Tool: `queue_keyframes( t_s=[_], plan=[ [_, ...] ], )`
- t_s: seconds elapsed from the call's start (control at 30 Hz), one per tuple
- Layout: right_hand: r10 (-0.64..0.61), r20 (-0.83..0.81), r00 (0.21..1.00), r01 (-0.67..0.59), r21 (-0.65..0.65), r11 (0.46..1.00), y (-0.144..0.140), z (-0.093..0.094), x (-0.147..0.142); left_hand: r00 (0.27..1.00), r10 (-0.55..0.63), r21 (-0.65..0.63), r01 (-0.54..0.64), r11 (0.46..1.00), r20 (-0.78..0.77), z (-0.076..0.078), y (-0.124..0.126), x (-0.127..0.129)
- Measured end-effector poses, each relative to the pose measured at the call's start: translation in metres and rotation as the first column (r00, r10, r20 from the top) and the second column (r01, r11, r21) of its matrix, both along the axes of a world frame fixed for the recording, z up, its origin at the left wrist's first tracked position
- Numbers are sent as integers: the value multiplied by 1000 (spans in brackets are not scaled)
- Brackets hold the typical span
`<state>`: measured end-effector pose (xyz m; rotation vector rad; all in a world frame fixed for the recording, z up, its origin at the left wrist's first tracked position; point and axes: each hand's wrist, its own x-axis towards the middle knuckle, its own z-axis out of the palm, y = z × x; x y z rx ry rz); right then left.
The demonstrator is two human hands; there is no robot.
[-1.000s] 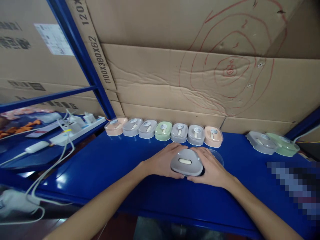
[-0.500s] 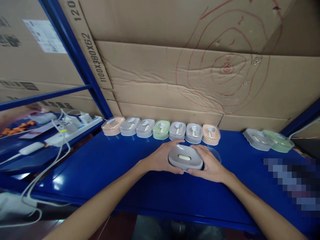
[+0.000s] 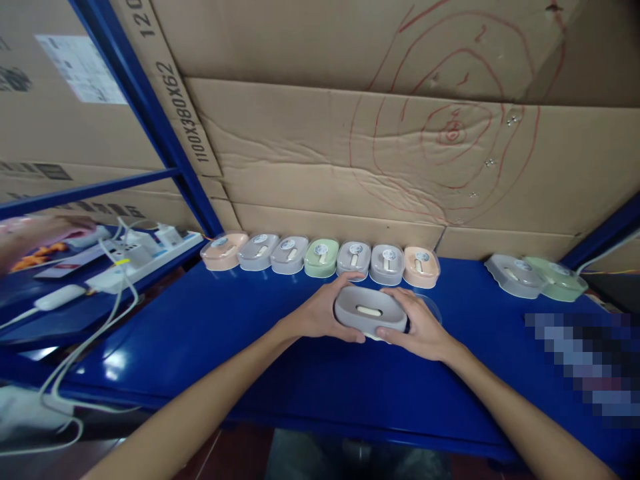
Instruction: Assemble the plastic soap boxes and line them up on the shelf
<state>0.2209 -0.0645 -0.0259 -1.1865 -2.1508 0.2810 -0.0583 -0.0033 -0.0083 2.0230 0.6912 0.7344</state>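
The left hand and the right hand each close around one end of a grey oval plastic box with a cream slot-shaped handle on its top, the left fingers curled over its far edge and the thumbs along its near side, so that the box sits between the two palms just above the glossy blue table, near the middle of it. Just beyond the right hand a clear round plastic piece lies on the table, partly hidden by the hand. Farther back, against the wall of brown corrugated cardboard cartons, a row of seven small lidded plastic boxes stands side by side: peach, grey, grey, green, grey, grey, peach. Well apart to the right, a grey lid-like box and a green one lie overlapping near the table's far corner. On the lower blue shelf to the left rests a white power strip with plugs and white cables, and another person's hand shows blurred at the left edge.
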Motion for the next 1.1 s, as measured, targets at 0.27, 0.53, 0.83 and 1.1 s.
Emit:
queue_keyframes(
  t_s=[0.27,0.53,0.83,1.1],
  plan=[
    [-38,9,999,37,116,993,-3,-7,-5,999,13,66,-10,998,-41,2,5,-3],
    [-23,-113,993,29,49,998,-2,4,-3,998,12,16,-13,1000,56,3,2,1],
    [-82,-193,978,83,-6,997,0,7,1,1000,-10,88,12,996,-18,15,7,-7],
    [-143,-535,833,77,-143,987,6,8,13,970,-22,175,65,982,-241,32,22,-35]
  ],
)
